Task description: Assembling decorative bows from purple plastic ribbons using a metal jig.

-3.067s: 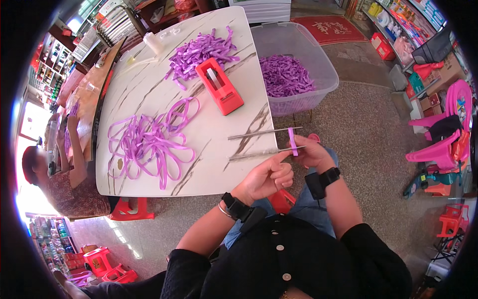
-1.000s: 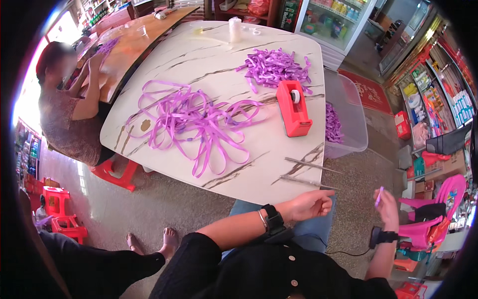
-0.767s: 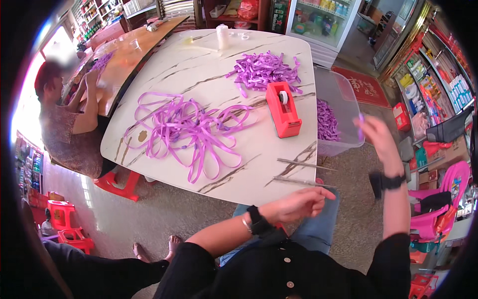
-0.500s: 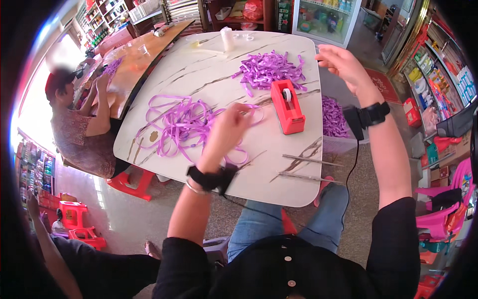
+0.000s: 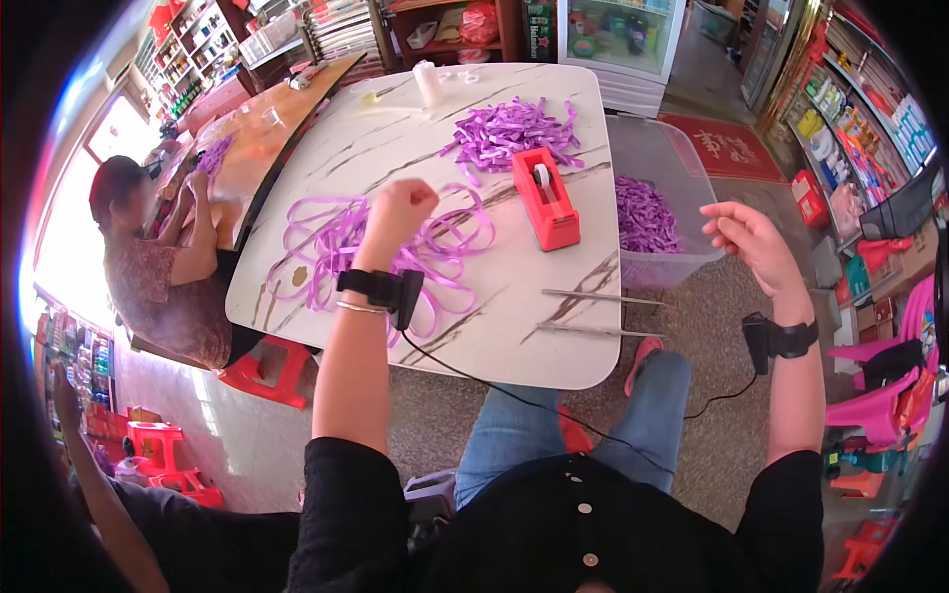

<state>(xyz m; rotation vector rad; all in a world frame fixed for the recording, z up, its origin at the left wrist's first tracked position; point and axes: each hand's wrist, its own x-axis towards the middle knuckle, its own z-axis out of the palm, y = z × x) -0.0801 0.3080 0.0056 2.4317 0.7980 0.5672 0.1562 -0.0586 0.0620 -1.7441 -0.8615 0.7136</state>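
- Left hand [image 5: 400,211] is up over the left half of the white marble-look table [image 5: 499,351], fingers curled in together. Honestly can't tell if any ribbon is pinched in there, the grip side is hidden.
- Right hand [image 5: 753,245] is in the air off the table's right side, by the near end of the translucent plastic bin [image 5: 682,163]. Fingers are loosely bent, with a bit of space between them.
- The loose tangle of long purple ribbon loops [image 5: 318,237] is on the left part of the table, spread out below and around the left hand as seen from up here.
- Farther back and to the right, there's a heap of short purple ribbon pieces [image 5: 504,135].
- Red tape dispenser [image 5: 549,210] stands just on the near side of that heap, with a tape roll [image 5: 541,177] in it.
- Two thin metal rods [image 5: 598,296] lie roughly side by side by the near right corner, ends poking out past the edge.
- That bin is just off the right edge, with loads more purple pieces [image 5: 645,219] inside.
- White cylinder [image 5: 427,85] at the far end.
- Over on the left, a co-worker [image 5: 163,282] sits on a red plastic stool [image 5: 265,374] at a wooden table [image 5: 259,143], hands raised near some purple strips [image 5: 214,155].
- Farther off: glass-door fridge [image 5: 621,42] and a red mat [image 5: 732,148].
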